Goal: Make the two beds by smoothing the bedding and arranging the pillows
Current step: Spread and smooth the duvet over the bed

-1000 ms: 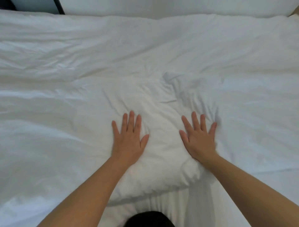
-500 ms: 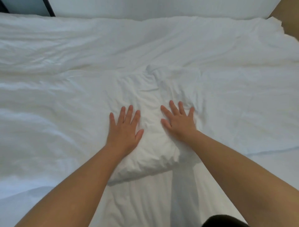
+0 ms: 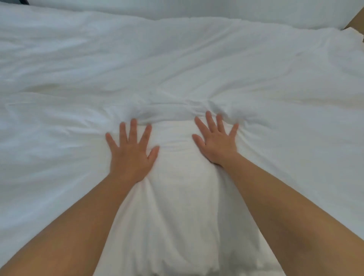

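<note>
A white duvet [image 3: 197,59] covers the whole bed, creased in long soft folds. My left hand [image 3: 131,152] lies flat on it with fingers spread, pressing down left of centre. My right hand [image 3: 216,141] presses flat beside it, fingers spread, a little farther up the bed. A ridge of bunched fabric [image 3: 177,109] is pushed up just beyond my fingertips. Between my forearms the duvet's near edge bulges in a puffy fold [image 3: 177,206].
A white band, pillow or headboard edge [image 3: 256,13], runs along the far side of the bed. A brown surface [image 3: 357,27] shows at the top right corner, and a dark object [image 3: 23,1] at the top left.
Both hands have slid forward up the bed and spread wider apart, pushing a ridge of creases ahead of the fingertips. The view has moved closer over the duvet.
</note>
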`<action>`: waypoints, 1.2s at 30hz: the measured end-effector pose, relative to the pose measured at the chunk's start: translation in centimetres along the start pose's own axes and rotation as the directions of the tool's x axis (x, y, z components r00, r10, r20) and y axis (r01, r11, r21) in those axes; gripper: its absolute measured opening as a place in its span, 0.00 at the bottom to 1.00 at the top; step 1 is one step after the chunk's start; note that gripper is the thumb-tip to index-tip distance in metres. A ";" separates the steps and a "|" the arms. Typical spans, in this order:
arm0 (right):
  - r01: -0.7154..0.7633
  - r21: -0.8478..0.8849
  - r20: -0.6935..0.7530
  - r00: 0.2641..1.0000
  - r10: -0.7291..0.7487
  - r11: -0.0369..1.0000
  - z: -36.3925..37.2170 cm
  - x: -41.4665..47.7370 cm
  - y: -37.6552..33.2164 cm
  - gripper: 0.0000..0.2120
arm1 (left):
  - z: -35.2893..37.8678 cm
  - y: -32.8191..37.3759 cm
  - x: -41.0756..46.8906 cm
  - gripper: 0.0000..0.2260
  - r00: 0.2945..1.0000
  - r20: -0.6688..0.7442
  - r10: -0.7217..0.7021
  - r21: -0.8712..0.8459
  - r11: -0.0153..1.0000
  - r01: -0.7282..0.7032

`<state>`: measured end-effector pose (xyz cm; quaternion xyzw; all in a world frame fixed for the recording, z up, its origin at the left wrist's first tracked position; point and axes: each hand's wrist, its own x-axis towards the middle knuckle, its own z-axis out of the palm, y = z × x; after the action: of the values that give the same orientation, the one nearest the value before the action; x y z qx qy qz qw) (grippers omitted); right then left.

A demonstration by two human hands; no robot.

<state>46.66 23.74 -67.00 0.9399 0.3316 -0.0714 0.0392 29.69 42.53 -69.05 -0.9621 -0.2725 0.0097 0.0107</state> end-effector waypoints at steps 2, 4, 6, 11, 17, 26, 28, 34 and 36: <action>-0.093 -0.013 -0.005 0.996 0.093 0.996 0.5 1.4 4.0 0.30 | 0.7 0.3 1.8 0.33 0.996 0.006 -0.090 -0.018 0.996 0.090; -0.159 -0.034 0.004 0.987 0.159 0.987 0.5 2.4 6.8 0.31 | 0.9 0.3 2.8 0.34 0.989 0.025 -0.149 -0.010 0.989 0.149; -0.220 -0.037 0.018 0.975 0.221 0.975 0.2 2.8 8.5 0.32 | 0.9 0.5 2.9 0.34 0.986 0.047 -0.161 -0.001 0.987 0.161; -0.344 -0.042 0.088 0.934 0.346 0.938 -1.2 2.2 9.5 0.32 | 0.3 0.6 3.4 0.36 0.977 0.115 -0.178 0.011 0.984 0.178; -0.579 -0.054 0.136 0.803 0.580 0.814 -1.8 -7.7 12.3 0.32 | -0.5 -0.1 3.3 0.36 0.975 0.164 -0.147 -0.016 0.988 0.152; -0.314 0.032 0.102 0.945 0.310 0.949 1.1 -22.0 2.9 0.33 | -2.8 7.3 -10.7 0.33 0.845 0.033 0.533 -0.163 0.837 -0.522; -0.435 -0.015 0.100 0.895 0.434 0.900 2.3 -22.7 5.1 0.31 | -0.3 5.5 -10.9 0.32 0.871 0.052 0.488 -0.102 0.871 -0.481; -0.589 -0.082 0.282 0.760 0.586 0.804 1.3 -28.7 10.7 0.31 | -1.3 6.5 -11.1 0.33 0.923 0.182 0.338 0.058 0.934 -0.353; -0.569 -0.081 0.313 0.765 0.563 0.818 -0.3 -31.2 9.8 0.30 | -3.9 6.2 -12.6 0.33 0.905 0.312 0.288 0.102 0.937 -0.333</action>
<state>28.82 -3.15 -61.42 0.9714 0.0212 -0.2123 0.1040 22.32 30.56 -65.11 -0.9773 -0.1125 0.1744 0.0423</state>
